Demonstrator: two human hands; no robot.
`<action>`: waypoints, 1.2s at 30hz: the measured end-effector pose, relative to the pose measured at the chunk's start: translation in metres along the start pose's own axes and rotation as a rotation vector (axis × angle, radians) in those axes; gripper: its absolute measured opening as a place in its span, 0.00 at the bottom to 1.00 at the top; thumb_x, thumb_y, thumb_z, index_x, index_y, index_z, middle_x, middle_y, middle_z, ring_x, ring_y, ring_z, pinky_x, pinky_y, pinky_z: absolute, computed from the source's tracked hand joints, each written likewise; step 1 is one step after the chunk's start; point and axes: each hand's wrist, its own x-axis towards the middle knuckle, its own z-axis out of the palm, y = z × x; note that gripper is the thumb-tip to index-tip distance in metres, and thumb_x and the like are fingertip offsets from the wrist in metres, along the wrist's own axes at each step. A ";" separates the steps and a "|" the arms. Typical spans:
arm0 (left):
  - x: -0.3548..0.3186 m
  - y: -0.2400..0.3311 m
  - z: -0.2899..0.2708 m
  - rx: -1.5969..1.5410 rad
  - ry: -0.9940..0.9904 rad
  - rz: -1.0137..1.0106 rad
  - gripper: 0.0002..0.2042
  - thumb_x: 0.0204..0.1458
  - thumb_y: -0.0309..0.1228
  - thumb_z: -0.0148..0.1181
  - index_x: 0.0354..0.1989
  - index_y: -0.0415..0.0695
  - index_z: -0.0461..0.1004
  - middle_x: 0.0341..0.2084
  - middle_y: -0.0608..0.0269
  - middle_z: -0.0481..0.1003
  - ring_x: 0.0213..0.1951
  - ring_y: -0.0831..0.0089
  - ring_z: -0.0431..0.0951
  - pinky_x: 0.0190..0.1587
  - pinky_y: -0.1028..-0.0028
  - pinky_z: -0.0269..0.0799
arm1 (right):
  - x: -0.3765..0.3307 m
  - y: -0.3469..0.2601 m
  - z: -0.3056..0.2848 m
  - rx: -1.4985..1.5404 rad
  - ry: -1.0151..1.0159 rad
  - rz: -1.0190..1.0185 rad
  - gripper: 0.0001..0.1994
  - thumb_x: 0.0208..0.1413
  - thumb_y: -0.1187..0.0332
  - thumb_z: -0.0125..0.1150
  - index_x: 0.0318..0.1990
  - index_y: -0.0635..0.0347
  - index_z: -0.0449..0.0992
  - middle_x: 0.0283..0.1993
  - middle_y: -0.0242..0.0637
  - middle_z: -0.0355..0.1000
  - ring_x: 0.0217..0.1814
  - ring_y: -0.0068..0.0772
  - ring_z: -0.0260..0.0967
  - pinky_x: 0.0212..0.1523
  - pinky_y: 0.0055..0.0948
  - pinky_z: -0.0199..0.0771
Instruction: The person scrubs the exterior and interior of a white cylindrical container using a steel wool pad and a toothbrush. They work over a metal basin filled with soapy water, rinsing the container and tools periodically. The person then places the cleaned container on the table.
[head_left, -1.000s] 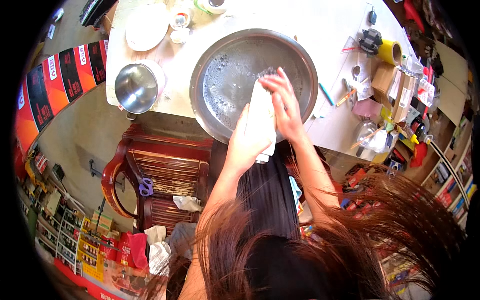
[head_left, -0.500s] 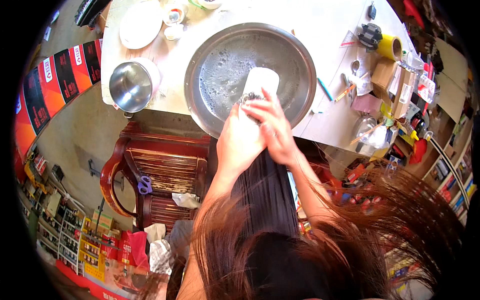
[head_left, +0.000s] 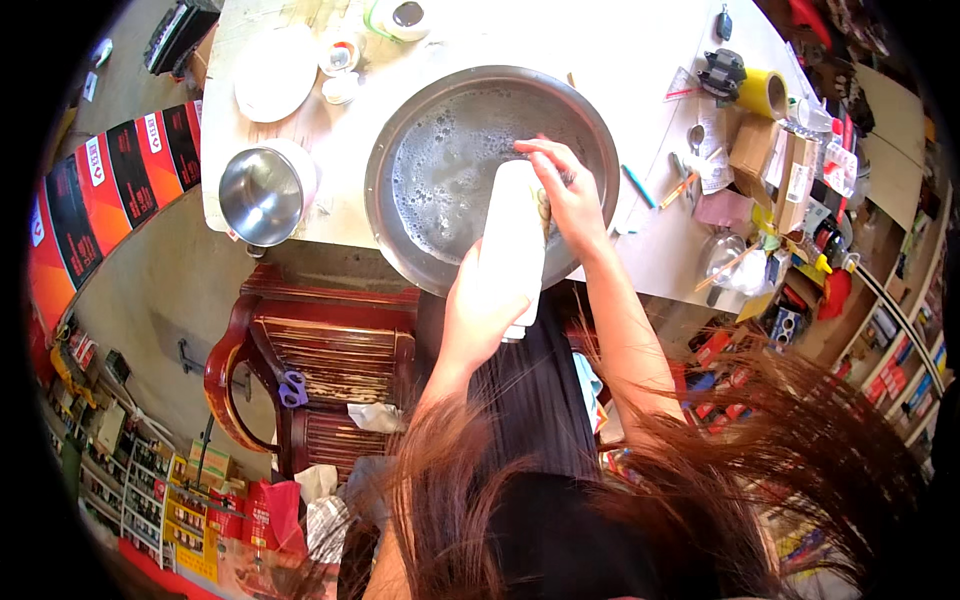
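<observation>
White bottle (head_left: 512, 225): my left hand (head_left: 482, 305) clamps it; right hand (head_left: 578, 205), finger grip unclear, slid to 1 o'clock, baring its middle.

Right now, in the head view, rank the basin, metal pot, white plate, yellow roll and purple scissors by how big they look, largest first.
1. Basin
2. Metal pot and white plate: too alike to rank
3. Yellow roll
4. Purple scissors

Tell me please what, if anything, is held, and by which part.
A long white object; the left hand grips its near half. The right hand is by its far end; whether it grips cannot be told.
</observation>
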 end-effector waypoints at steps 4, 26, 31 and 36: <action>-0.002 -0.019 -0.005 0.184 0.016 -0.002 0.37 0.50 0.29 0.65 0.69 0.36 0.54 0.57 0.51 0.69 0.60 0.64 0.69 0.63 0.64 0.63 | 0.005 0.031 0.017 0.482 0.130 0.522 0.18 0.57 0.56 0.63 0.46 0.62 0.79 0.43 0.38 0.77 0.43 0.28 0.75 0.46 0.28 0.76; 0.014 -0.021 -0.017 -0.314 0.084 -0.101 0.42 0.50 0.26 0.66 0.72 0.37 0.49 0.60 0.56 0.66 0.60 0.68 0.69 0.60 0.68 0.69 | -0.079 -0.002 0.038 0.050 -0.026 -0.070 0.18 0.66 0.69 0.51 0.61 0.62 0.71 0.67 0.44 0.65 0.75 0.44 0.53 0.73 0.43 0.50; 0.008 -0.018 -0.020 -0.380 -0.042 -0.051 0.45 0.46 0.29 0.72 0.71 0.37 0.49 0.62 0.56 0.64 0.62 0.68 0.67 0.62 0.67 0.67 | -0.037 -0.005 0.029 -0.121 -0.070 -0.245 0.21 0.67 0.59 0.47 0.61 0.60 0.72 0.69 0.44 0.63 0.79 0.51 0.44 0.75 0.48 0.41; 0.008 -0.010 -0.018 -0.247 0.040 -0.127 0.48 0.43 0.33 0.75 0.71 0.38 0.50 0.62 0.57 0.65 0.62 0.67 0.67 0.62 0.68 0.66 | -0.050 -0.004 0.042 -0.131 -0.060 -0.301 0.20 0.64 0.63 0.49 0.59 0.60 0.72 0.64 0.46 0.65 0.76 0.54 0.48 0.75 0.49 0.44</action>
